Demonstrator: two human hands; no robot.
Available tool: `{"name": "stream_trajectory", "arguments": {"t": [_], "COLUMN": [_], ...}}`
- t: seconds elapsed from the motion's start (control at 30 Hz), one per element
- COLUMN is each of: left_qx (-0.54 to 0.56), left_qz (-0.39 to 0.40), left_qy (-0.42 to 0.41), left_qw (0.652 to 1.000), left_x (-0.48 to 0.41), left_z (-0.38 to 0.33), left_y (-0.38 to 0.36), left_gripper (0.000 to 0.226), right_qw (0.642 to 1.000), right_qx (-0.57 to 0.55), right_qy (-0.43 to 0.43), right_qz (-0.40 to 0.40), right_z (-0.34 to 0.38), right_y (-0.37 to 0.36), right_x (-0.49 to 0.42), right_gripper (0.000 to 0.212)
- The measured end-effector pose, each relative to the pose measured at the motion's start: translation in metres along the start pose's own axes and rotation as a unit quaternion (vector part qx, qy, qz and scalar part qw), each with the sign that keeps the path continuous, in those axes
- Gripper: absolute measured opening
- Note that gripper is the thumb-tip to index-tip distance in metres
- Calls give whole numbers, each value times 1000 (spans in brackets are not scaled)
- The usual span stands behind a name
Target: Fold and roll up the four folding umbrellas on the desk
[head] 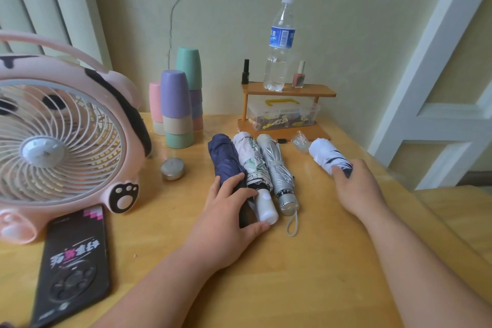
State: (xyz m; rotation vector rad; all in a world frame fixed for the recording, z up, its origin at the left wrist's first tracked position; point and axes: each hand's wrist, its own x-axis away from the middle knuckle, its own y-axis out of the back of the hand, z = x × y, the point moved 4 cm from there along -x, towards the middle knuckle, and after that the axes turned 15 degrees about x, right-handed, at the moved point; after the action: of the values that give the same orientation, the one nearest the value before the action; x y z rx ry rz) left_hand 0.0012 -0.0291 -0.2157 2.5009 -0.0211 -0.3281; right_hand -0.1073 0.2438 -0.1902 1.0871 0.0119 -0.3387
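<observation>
Three rolled folding umbrellas lie side by side mid-desk: a navy umbrella (225, 161), a white floral umbrella (251, 160) with a white handle, and a silver umbrella (277, 168) with a wrist cord. My left hand (231, 221) rests over the navy umbrella's handle end, fingers touching the floral one's white handle. To the right, a white umbrella with dark markings (328, 157) lies rolled, and my right hand (358, 189) is closed around its near end.
A pink fan (61, 136) stands at left with a black phone (74, 266) before it. Stacked cups (177, 109), a small metal tin (172, 168), a wooden shelf (287, 90) with a water bottle (279, 45), nail polish bottles and a plastic box sit behind.
</observation>
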Motion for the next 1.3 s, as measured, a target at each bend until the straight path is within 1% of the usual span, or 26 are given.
{"name": "stream_trajectory", "arguments": {"t": [0.07, 0.13, 0.23, 0.33, 0.43, 0.5, 0.57, 0.6, 0.67, 0.7, 0.73, 0.77, 0.8, 0.93, 1.13, 1.3], "left_qx": [1, 5, 9, 19, 28, 47, 76, 77, 36, 4, -25, -47, -64, -61, -51, -49], "left_qz": [5, 7, 5, -6, -13, -48, -78, -75, -18, 26, 69, 98, 112, 97, 99, 82], "left_qy": [-1, -3, -6, -12, -19, -34, -31, -25, 9, 38, 61, 69, 66, 49, 41, 37], "left_qw": [1000, 1000, 1000, 1000, 999, 997, 994, 994, 999, 999, 995, 992, 990, 992, 993, 995], "left_x": [1, 2, 2, 1, -1, -1, -2, -5, -16, -23, -29, -35, -41, -57, -63, -55], "left_z": [0, 1, 3, 5, 8, 8, 6, 5, 4, 3, 2, 1, 1, 7, 10, 5], "left_y": [1, 1, 1, 1, 0, 4, 10, 13, 18, 19, 19, 18, 16, 10, 13, 18], "left_gripper": [61, 58, 55, 52, 55, 69, 93, 105, 123, 127, 128, 126, 123, 114, 117, 122], "right_qw": [998, 995, 989, 989, 990, 987, 973, 963, 942, 934, 927, 923, 921, 927, 933, 939], "right_qx": [-21, 8, 90, 78, 59, 19, -15, -7, 17, 27, 42, 59, 74, 78, 52, 46], "right_qy": [29, 72, 112, 124, 107, 117, 176, 215, 274, 293, 308, 320, 329, 329, 325, 318], "right_qz": [-54, -64, -26, 3, 63, 108, 149, 165, 193, 203, 207, 205, 197, 165, 147, 124], "right_z": [23, 46, 70, 76, 69, 67, 63, 59, 50, 47, 46, 46, 47, 56, 52, 50], "right_y": [-7, -26, -51, -54, -56, -53, -46, -43, -37, -37, -36, -38, -41, -49, -55, -52], "right_x": [9, 17, 18, 14, 14, 20, 28, 31, 35, 35, 35, 33, 30, 18, 12, 18], "right_gripper": [29, 28, 36, 41, 53, 70, 97, 108, 117, 116, 110, 104, 102, 96, 100, 107]}}
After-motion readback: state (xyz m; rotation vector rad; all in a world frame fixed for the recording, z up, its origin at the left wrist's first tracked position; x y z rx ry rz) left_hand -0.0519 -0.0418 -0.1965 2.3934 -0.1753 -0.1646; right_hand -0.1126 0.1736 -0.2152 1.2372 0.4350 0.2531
